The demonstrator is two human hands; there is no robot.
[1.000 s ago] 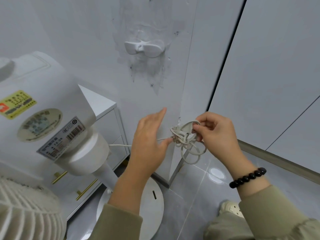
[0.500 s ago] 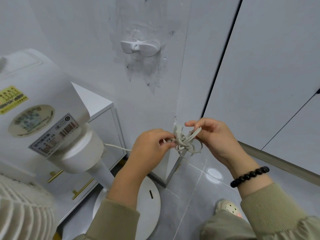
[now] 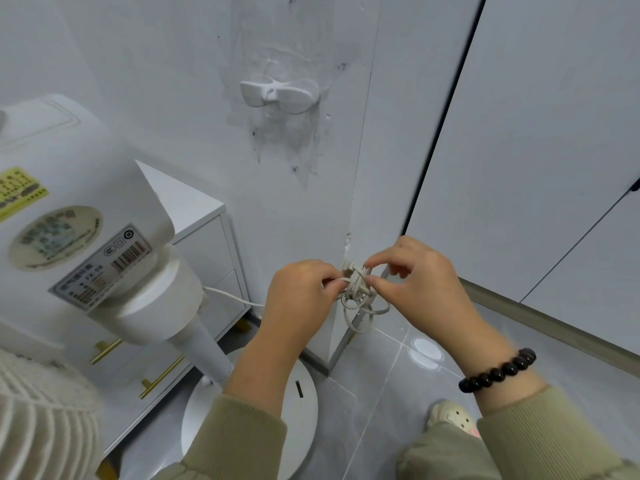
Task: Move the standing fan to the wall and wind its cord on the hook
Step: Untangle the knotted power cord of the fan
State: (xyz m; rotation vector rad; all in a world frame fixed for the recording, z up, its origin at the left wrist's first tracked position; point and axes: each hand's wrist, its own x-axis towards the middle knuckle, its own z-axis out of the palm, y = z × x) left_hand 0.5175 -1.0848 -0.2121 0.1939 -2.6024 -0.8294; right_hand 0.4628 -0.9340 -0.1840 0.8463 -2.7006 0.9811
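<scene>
Pale grey wall (image 3: 166,81), scuffed plaster, and the white hook (image 3: 278,95) fixed on it. Well below the hook, a touch right, the cord (image 3: 356,296) is bunched in tangled loops between both hands. The left hand (image 3: 298,299) has its grip pinched on the incoming strand. The right hand (image 3: 422,285) has its grip pinched on the bundle's top. The standing fan (image 3: 104,237) stands below-left of the hook.

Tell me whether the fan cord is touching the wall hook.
Apart. Head view: the left hand and right hand pinch the cord well below the hook, bare wall between.
</scene>
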